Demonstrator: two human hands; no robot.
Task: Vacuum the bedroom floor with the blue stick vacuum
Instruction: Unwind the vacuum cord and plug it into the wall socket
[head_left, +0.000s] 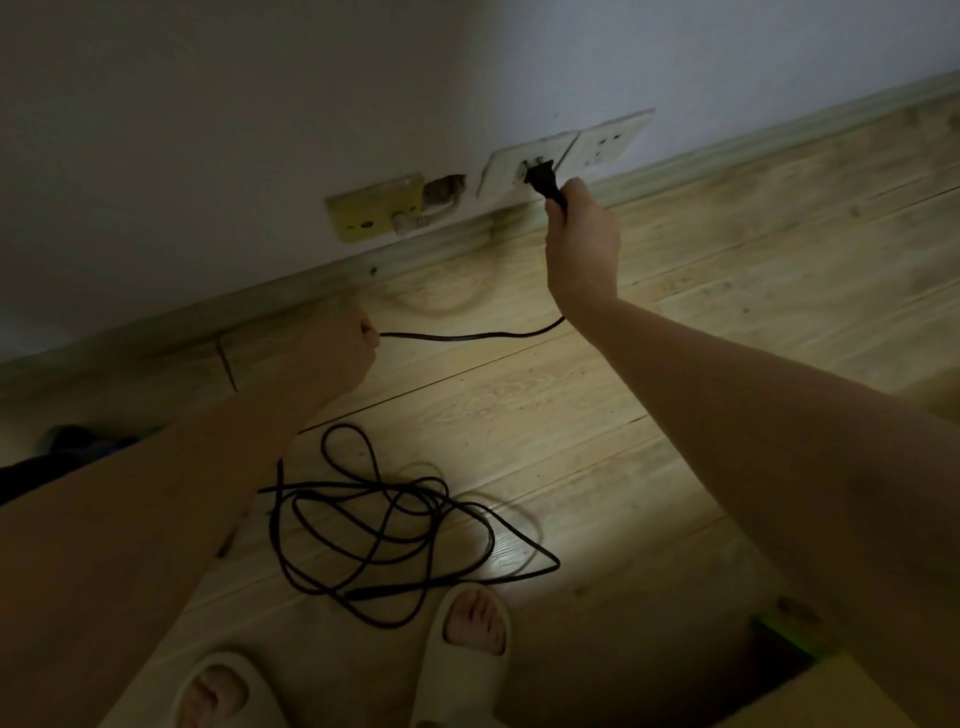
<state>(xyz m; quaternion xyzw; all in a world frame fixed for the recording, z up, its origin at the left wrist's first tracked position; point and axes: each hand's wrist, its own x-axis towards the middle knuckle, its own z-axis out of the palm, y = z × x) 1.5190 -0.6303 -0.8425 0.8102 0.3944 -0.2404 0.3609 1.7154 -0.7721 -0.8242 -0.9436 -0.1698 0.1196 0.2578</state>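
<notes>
Vacuum's black plug (540, 182) is right at the wall socket (524, 169), gripped by the right hand (582, 244), while the left hand (337, 353) pinches the cord (467, 336) above the floor (727, 270).

wall: ahead, socket plate (524, 169) low on it, second socket (613, 137) touching its right, older socket (374, 208) to its left | plug (543, 182) at socket plate, in my right hand (582, 239) | cord (467, 336) runs left to my left hand (337, 348) | cord coil (395, 525) on floor (675, 364) before my slippers (472, 654)
</notes>
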